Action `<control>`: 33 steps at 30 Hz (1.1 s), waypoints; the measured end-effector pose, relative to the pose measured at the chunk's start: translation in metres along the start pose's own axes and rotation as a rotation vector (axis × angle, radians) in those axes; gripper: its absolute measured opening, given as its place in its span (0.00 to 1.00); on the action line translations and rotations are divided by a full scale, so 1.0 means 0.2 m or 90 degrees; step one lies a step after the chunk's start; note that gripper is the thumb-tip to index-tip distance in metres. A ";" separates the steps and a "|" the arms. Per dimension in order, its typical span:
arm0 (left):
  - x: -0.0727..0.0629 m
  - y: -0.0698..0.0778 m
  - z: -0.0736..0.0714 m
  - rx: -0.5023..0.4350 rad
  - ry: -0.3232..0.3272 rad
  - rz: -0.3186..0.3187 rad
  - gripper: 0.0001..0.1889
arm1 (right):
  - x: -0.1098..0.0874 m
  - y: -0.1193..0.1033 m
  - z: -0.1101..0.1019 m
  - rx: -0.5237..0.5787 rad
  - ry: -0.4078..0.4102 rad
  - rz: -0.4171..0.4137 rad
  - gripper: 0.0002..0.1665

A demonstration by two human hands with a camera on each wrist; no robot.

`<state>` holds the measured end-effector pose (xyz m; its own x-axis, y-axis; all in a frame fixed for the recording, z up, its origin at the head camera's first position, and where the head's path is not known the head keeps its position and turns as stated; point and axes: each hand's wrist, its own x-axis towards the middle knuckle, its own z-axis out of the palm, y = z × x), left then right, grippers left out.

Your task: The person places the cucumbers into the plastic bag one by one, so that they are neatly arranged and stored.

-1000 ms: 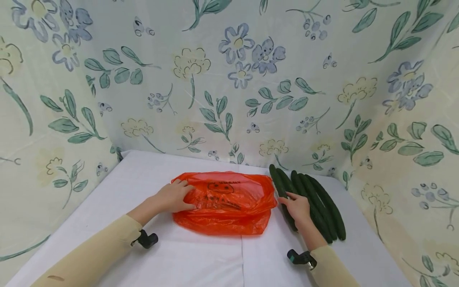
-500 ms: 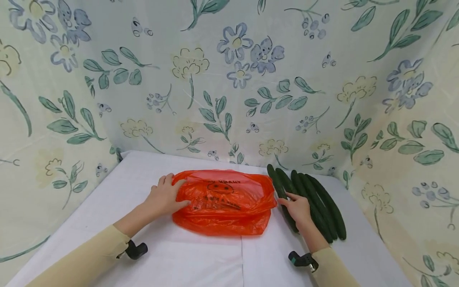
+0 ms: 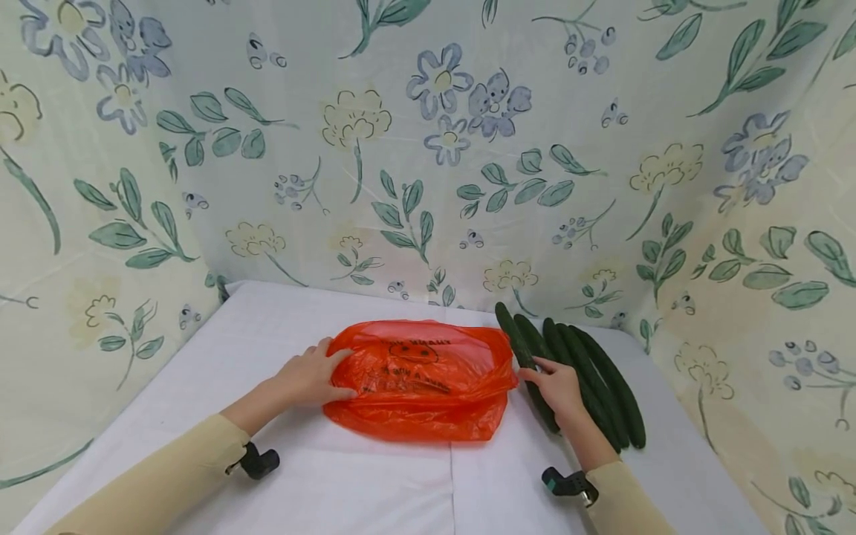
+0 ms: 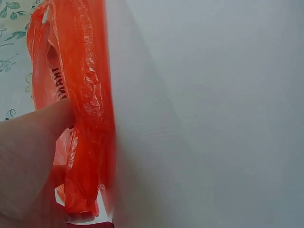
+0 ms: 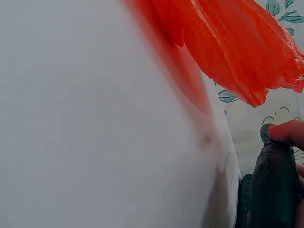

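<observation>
An orange-red plastic bag (image 3: 428, 371) with dark print lies in the middle of the white table. At its left end my left hand (image 3: 304, 379) holds the plastic, thumb and index finger over the top. The left wrist view shows the crinkled bag (image 4: 88, 104) between thumb and lower fingers; some fingertips are hidden. My right hand (image 3: 558, 390) grips the leftmost cucumber (image 3: 511, 331) of a group just right of the bag. In the right wrist view, the thumb lies along the dark green cucumber (image 5: 273, 185), partly out of frame.
Several more cucumbers (image 3: 605, 379) lie side by side under and beyond the right hand. Floral cloth (image 3: 401, 148) hangs behind and on both sides. A white cloth covers the table (image 3: 374, 483).
My left hand drew back and spread its fingers, then came back onto the bag's left end. The right hand stays on the cucumber, whose far tip has shifted slightly left.
</observation>
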<state>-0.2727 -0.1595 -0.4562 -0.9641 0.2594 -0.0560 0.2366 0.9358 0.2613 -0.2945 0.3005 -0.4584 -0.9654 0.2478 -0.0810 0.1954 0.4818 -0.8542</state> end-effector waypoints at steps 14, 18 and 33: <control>0.02 0.01 0.04 0.045 -0.018 0.012 0.45 | 0.00 -0.11 -0.15 -0.075 -0.048 -0.048 0.44; 0.02 0.02 0.04 0.056 -0.015 0.007 0.45 | 0.01 -0.18 -0.20 -0.095 -0.079 -0.077 0.47; 0.02 0.03 0.02 0.068 -0.021 -0.006 0.45 | 0.02 -0.46 -0.18 -0.148 -0.209 -0.206 0.38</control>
<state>-0.2750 -0.1518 -0.4582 -0.9623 0.2570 -0.0894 0.2412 0.9577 0.1572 -0.3103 0.2886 -0.3621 -0.9788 -0.2041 -0.0197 -0.1258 0.6735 -0.7284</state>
